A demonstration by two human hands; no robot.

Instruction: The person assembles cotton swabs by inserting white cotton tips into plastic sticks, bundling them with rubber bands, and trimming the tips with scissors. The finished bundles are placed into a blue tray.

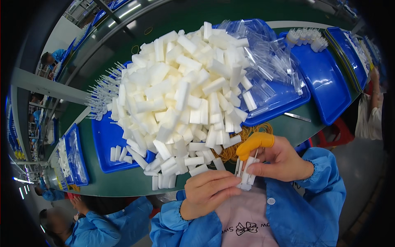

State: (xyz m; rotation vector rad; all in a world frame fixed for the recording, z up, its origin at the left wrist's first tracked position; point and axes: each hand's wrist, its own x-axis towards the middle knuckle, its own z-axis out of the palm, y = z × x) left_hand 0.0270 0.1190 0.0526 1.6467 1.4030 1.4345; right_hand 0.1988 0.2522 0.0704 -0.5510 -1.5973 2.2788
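Close to my body, both hands hold a small white plastic assembly [245, 179] with thin upright prongs. My left hand [209, 190] pinches its lower left side between the fingers. From the right, my right hand [284, 159] grips its upper part between thumb and index finger. A yellow finger cot [256, 144] covers that index finger. Whether a foam block sits inside the assembly I cannot tell, as fingers cover part of it. Just beyond the hands rises a big heap of white foam blocks [181, 92]. Tan rubber bands [228, 153] lie in a tangle beside it.
Clear plastic pieces [269, 57] fill a blue tray [302, 99] at the right. Tweezers [297, 117] lie near its edge. Another blue tray [329, 92] has white parts [306, 38] at its far end. White pronged parts [101, 96] stand left of the heap. Co-workers sit left and right.
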